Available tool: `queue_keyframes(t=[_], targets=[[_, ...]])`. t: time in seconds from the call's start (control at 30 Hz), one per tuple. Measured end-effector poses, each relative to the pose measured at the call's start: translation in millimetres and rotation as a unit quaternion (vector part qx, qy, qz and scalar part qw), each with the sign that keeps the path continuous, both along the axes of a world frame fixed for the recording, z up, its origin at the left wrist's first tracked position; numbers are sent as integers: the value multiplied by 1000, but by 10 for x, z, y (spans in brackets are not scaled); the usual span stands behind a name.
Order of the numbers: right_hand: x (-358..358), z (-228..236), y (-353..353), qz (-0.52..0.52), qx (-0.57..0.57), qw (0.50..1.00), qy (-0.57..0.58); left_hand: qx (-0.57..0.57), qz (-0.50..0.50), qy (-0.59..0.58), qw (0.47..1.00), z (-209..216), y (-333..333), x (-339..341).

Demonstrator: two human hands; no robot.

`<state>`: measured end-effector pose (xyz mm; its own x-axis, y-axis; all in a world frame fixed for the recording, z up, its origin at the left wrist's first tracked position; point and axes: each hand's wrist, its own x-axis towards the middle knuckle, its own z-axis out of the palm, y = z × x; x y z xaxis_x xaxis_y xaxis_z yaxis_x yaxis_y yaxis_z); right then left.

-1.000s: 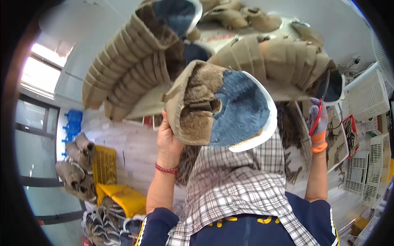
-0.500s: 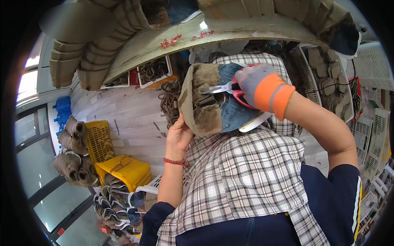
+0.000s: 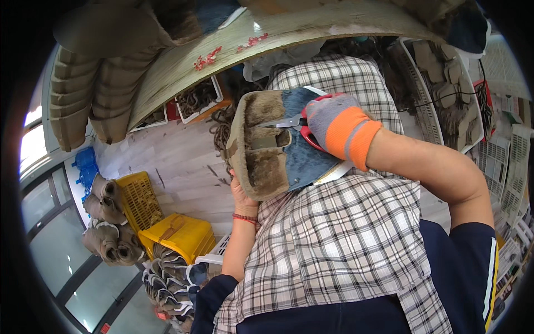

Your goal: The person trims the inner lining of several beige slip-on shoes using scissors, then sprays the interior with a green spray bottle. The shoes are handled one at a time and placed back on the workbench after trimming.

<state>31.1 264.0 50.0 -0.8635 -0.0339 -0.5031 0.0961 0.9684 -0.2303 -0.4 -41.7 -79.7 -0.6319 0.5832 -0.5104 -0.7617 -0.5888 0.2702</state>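
A fur-lined piece (image 3: 264, 175) that looks like a boot upper lies across my lap, khaki outside, with brown pile and a blue lining part edged in white. My left hand (image 3: 242, 192) grips its near left edge from underneath; most of the fingers are hidden behind it. In a grey and orange glove, my right hand (image 3: 335, 119) is closed round the red handles of a pair of scissors (image 3: 286, 122). The blades reach over the brown pile beside a bare khaki gap in the lining.
Above my lap runs a bench (image 3: 183, 75) bearing stacked khaki pieces (image 3: 119, 100) and red scraps. A white crate (image 3: 417, 72) of cut pieces stands at right. Yellow crates (image 3: 178, 236) and piles of more pieces (image 3: 167, 284) are on the left. A plaid apron (image 3: 334, 239) covers my lap.
The fur-lined piece has tilted and moved slightly left, showing more of its inside and the bare gap. My right hand and the scissors have shifted left with it. My left hand is now lower.
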Motion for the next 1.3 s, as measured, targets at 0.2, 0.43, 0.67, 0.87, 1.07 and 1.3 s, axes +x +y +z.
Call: queue_keyframes(t=[0.2, 0.43, 0.67, 0.87, 1.07, 1.3], targets=[[93, 242, 157, -21, -21, 997, 76, 15, -29, 26, 999, 43, 47, 20], [47, 368, 28, 55, 30, 995, 71, -128, -63, 154, 978, 292, 302, -3], [-67, 283, -157, 87, 32, 994, 60, -124, -26, 78, 989, 208, 238, 19], [122, 381, -16, 86, 35, 988, 127, -86, -2, 2, 996, -33, 40, 15], [78, 343, -119, 119, 29, 992, 43, -16, -22, -11, 1000, -51, -15, 9], [120, 150, -153, 125, 42, 991, 27, 33, -9, 7, 999, -29, -10, 23]])
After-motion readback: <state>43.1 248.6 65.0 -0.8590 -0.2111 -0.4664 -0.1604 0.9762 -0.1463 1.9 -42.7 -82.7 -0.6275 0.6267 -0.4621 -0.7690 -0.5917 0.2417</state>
